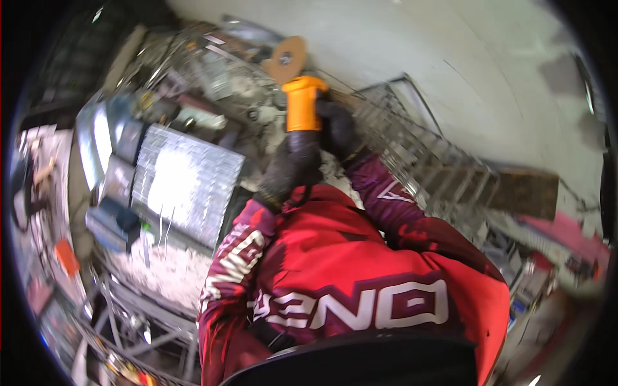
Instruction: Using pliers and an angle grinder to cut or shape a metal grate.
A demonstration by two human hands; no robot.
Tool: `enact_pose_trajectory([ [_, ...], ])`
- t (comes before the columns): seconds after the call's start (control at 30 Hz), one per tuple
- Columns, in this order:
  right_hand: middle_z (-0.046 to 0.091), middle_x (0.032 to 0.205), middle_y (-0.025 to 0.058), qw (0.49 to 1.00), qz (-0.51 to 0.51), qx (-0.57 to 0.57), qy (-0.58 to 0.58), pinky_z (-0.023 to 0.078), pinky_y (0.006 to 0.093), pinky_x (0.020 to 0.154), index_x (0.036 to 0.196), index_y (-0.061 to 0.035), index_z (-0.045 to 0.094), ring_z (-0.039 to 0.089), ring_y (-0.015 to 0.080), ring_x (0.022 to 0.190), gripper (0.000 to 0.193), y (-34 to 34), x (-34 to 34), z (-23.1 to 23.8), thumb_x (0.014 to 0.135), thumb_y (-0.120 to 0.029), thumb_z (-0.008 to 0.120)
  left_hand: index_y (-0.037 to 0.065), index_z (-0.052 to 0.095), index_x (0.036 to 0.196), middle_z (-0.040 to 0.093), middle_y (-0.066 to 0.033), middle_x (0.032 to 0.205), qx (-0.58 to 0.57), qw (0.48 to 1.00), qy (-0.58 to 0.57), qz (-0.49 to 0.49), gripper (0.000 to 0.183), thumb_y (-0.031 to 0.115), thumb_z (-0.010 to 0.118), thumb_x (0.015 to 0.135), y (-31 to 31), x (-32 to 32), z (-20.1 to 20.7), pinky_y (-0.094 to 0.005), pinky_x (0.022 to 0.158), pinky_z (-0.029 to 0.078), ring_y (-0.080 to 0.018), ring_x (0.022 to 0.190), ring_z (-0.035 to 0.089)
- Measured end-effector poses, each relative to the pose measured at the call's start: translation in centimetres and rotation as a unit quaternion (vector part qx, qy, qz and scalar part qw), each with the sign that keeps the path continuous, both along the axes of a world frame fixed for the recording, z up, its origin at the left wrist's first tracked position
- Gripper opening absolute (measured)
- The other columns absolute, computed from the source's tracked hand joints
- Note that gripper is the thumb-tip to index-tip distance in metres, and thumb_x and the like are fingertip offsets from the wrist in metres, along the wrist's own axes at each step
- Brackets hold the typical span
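An orange angle grinder point(302, 109) points away from me, raised in front of my chest. At its far end sits a brown disc point(295, 56), flat side toward me. My left hand point(293, 164), in a dark glove, is wrapped round the grinder's near end. Against the right side of the orange body is my right hand point(339, 128), gloved too and closed on it. The fingers are partly hidden and blurred. No workpiece touches the disc in this view.
To the left, a shiny metal-topped surface point(212, 157) stands beside a dark blue box-shaped thing point(112, 225). A metal lattice frame point(402, 125) leans by the white wall point(450, 51) at right. Scrap metal clutters the ground ahead. An orange object point(66, 257) lies far left.
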State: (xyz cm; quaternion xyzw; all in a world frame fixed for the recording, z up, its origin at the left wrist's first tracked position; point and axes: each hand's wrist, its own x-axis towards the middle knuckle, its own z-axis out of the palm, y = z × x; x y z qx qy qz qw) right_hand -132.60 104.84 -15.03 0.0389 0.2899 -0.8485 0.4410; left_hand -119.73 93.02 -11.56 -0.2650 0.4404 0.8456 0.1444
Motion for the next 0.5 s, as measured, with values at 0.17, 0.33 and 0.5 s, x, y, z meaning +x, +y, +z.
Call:
enact_pose_trajectory([
  [0.17, 0.066, 0.106, 0.0095, 0.999, -0.036, 0.030, -0.024, 0.055, 0.0378, 0.087, 0.124, -0.0038, 0.057, 0.066, 0.0219, 0.093, 0.036, 1.5, 1.4, 0.6, 0.092, -0.021, 0.063, 0.003, 0.056, 0.113, 0.065, -0.0065, 0.082, -0.155, 0.985, -0.024, -0.071, 0.040, 0.026, 0.075, 0.086, 0.6, -0.6, 2.6, -0.0335, 0.057, 0.053, -0.0172, 0.064, 0.064],
  [0.33, 0.063, 0.097, 0.0013, 0.930, -0.101, 0.346, 0.072, 0.052, 0.0319, 0.076, 0.120, -0.0072, 0.059, 0.062, 0.0132, 0.081, 0.043, 2.8, 1.5, -0.9, 0.087, -0.029, 0.075, 0.001, 0.051, 0.120, 0.069, -0.0270, 0.102, -0.441, 0.859, 0.013, -0.260, 0.067, 0.050, 0.076, 0.081, 2.2, -3.6, 2.8, -0.0477, 0.082, 0.053, -0.0426, 0.099, 0.067],
  [0.5, 0.063, 0.093, 0.0038, 0.958, -0.181, 0.200, -0.099, 0.055, 0.0340, 0.075, 0.111, -0.0060, 0.060, 0.064, 0.0184, 0.081, 0.038, 6.9, -0.6, -7.4, 0.087, -0.031, 0.075, 0.004, 0.058, 0.120, 0.065, -0.0203, 0.106, -0.545, 0.795, 0.141, -0.226, 0.048, 0.028, 0.074, 0.082, 1.7, 0.0, 1.8, -0.0447, 0.083, 0.053, -0.0405, 0.100, 0.064],
])
